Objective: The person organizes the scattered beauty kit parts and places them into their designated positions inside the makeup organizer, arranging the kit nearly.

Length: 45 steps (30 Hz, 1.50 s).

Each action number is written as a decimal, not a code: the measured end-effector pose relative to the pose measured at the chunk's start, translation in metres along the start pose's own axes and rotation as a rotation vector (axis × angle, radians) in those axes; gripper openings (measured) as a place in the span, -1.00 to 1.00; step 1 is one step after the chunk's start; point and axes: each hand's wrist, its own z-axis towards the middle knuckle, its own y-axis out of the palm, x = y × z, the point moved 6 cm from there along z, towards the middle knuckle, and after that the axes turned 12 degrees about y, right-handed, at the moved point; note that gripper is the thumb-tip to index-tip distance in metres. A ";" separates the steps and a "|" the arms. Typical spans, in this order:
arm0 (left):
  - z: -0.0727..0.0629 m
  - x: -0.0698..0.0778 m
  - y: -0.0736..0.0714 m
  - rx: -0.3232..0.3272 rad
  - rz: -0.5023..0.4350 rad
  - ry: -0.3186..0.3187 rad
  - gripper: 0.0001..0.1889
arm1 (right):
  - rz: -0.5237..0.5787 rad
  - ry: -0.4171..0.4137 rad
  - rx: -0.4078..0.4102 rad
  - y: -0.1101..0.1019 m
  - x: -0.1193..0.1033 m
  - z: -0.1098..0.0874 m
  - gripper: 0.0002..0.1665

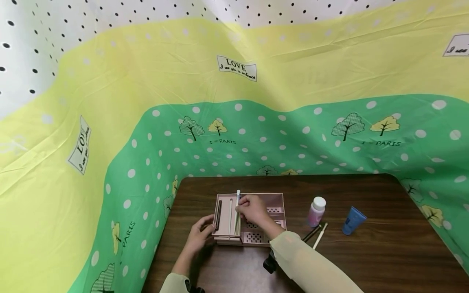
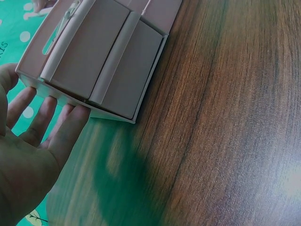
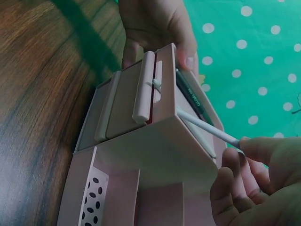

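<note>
A pink desk organizer (image 1: 252, 195) stands on the table, with a shallow top tray over drawers (image 2: 89, 52) on its left side. My left hand (image 1: 199, 235) holds the tray's front left corner, thumb (image 3: 189, 62) over the rim and fingertips against the outer wall. My right hand (image 1: 253, 210) pinches a slim white pen-like stick (image 3: 207, 126) between thumb and fingers; its lower end is inside the tray. Its exact kind is unclear. Also in the tray lie dark pencils (image 1: 218, 215) and another thin white stick (image 1: 230, 215).
Right of the organizer stand a white-capped bottle (image 1: 316, 211) with pink-purple contents and a blue tube (image 1: 353, 221). A white stick (image 1: 320, 236) and a dark stick (image 1: 311, 233) lie near my right sleeve. A green and yellow curtain (image 1: 227, 142) encloses the table's back and sides.
</note>
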 end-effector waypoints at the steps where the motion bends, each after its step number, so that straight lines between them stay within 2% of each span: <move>1: 0.000 0.000 0.000 0.002 -0.001 0.001 -0.49 | -0.004 -0.005 0.004 0.000 0.000 0.000 -0.86; 10: -0.001 -0.001 0.000 -0.008 0.015 0.019 -0.50 | -0.063 -0.008 0.038 0.002 0.005 0.008 -0.82; 15: 0.000 -0.003 -0.001 -0.010 0.013 0.009 -0.49 | -0.103 0.001 0.061 0.004 0.009 0.012 -0.82; 20: 0.000 -0.002 0.001 -0.019 0.008 0.012 -0.48 | -0.133 -0.001 0.075 0.004 0.010 0.011 -0.81; 33: -0.001 -0.003 -0.001 -0.003 0.025 0.001 -0.50 | -0.137 -0.040 0.058 -0.002 0.015 0.007 -0.77; 45: 0.000 -0.005 -0.001 0.000 0.011 0.003 -0.49 | -0.095 -0.061 0.064 -0.022 0.024 0.000 -0.78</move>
